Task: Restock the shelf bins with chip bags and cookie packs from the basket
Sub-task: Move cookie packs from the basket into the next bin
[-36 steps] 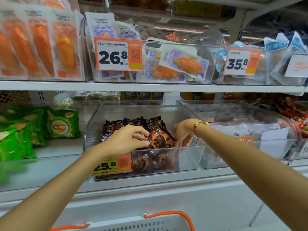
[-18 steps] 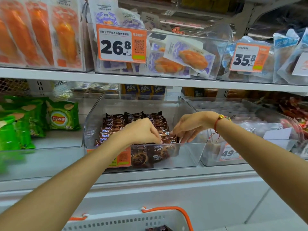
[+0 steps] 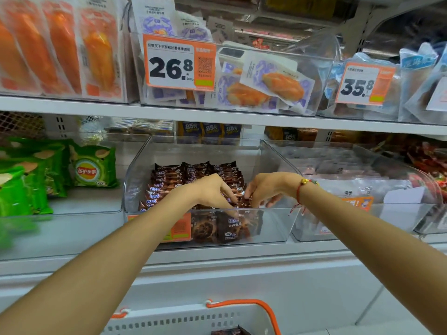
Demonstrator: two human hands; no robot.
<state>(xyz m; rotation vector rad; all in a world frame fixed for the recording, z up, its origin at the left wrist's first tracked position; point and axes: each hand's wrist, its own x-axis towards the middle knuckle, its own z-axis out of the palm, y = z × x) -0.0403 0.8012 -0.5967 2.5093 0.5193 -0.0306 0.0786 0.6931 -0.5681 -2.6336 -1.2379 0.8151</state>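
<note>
While both arms reach over the front lip, the head cam shows the clear middle bin [image 3: 273,165] holding rows of brown cookie packs [image 3: 193,172], stacked toward its left and back, with a few more standing against the front wall. The left hand [image 3: 212,192] and right hand [image 3: 268,189] meet just above that front group, fingers curled down and pinching the top edge of a pack between them, fingertips nearly touching. Right side of this bin floor is bare, so there's room there.

Left of it, green chip bags [image 3: 93,166] lean in another clear bin [image 3: 72,209], with open floor in front of them. To the right, a third bin [image 3: 387,213] has pale packets, hard to read. Upper shelf bins carry orange and purple-white pouches behind the 26.8 price tag [image 3: 180,64] and 35.8 price tag [image 3: 362,83].

At the bottom edge, the white basket [image 3: 183,322] with its orange handle [image 3: 242,304] sits below the shelf, one dark pack just peeking out of it.
</note>
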